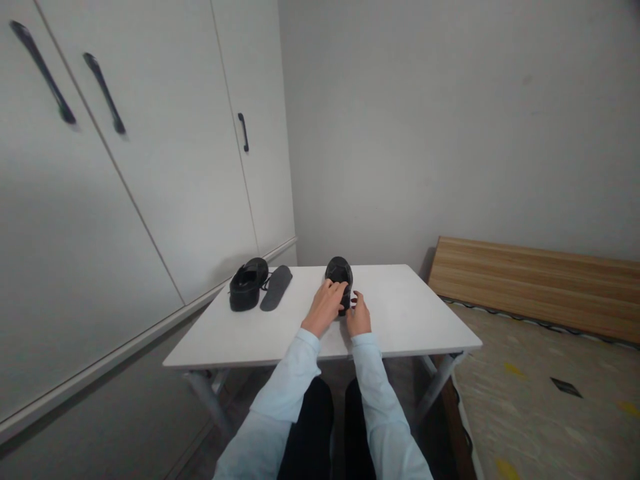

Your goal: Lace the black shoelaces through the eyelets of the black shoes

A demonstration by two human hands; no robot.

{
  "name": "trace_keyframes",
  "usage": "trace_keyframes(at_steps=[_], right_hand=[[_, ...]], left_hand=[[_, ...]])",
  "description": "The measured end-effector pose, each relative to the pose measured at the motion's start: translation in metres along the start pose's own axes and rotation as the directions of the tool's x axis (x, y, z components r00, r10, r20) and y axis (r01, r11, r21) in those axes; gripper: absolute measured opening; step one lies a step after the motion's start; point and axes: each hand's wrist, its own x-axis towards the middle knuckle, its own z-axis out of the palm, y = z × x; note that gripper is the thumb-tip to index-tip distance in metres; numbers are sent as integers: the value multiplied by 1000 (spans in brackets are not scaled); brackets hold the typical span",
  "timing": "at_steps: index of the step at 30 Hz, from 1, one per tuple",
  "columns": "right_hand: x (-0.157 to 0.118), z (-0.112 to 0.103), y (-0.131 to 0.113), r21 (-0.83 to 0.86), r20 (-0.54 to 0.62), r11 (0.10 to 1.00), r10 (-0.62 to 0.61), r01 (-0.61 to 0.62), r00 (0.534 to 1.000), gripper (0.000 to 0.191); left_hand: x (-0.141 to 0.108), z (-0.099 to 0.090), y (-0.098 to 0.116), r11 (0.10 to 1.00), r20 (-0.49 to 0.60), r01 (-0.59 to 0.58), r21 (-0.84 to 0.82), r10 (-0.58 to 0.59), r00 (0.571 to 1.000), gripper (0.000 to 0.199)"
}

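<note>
A black shoe (339,265) rests on the white table, toe pointing away from me. My left hand (326,308) reaches over it, fingers closed on the shoe's upper around its opening; what the fingertips touch inside is hidden. At the shoe's right side, near the heel, is my right hand (359,316). Its fingers are curved and apart, with the thumb close to the shoe. A second black shoe (245,293) stands at the table's left, toe away from me. Beside that shoe lies a flat grey insole (276,289).
The white table (400,307) stands against a grey wall. White cabinet doors (165,160) with dark handles rise on the left. To the right are a wooden board (530,283) and a pale patterned mattress (530,380).
</note>
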Motion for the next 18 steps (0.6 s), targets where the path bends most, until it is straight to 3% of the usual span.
trace_keyframes(at_steps=[4,11,18], right_hand=[[-5,-2,-5,34,-41,999,27,-26,999,61],[-14,2,-14,-32,6,993,116,-116,993,62],[-27,7,-19,-28,-7,998,55,-55,998,71]], left_hand=[[0,5,7,1000,13,9,-2,-9,1000,54],[0,19,7,999,60,32,-35,-30,998,51],[-4,26,5,998,59,40,-41,-38,998,53]])
